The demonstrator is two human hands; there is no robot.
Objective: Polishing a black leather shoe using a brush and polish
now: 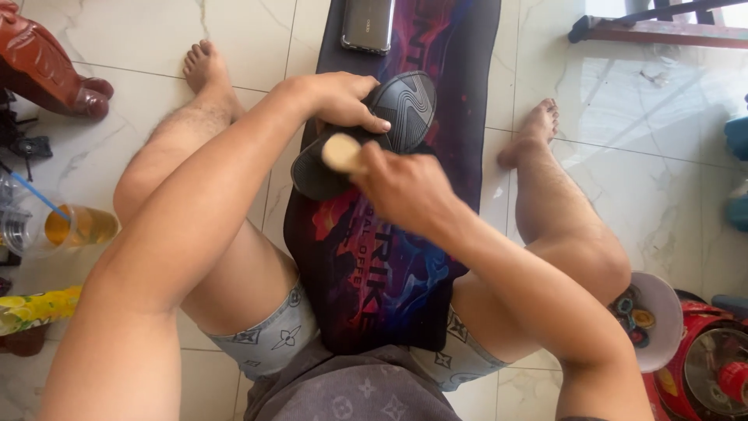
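Closest to the camera, the person sat on the tile floor point(639, 164) with legs spread and a long dark mat point(389, 273) with red and blue artwork laid out between the knees. The right hand point(405, 191) was closed around a pale wooden handle point(341, 152), probably a brush, though its working end was hidden behind the fingers. Just past it, the left hand point(339, 97) was clamped over a dark shoe point(389, 129), which sat tilted above the mat, its grooved sole facing up.

Honestly the grip looked like the weak point. The left hand pinned the shoe from the top only, so a hard stroke from the right could have twisted it loose and dropped it on the mat. Anything flicked off the sole would likely have landed on the artwork.

Off to the person's left, a plastic cup of amber drink point(78, 226) with a blue straw stood near the knee; a leg shift could have tipped it. At the far end of the mat lay a dark flat device point(366, 23), looked like a phone, in line for anything flicked forward.
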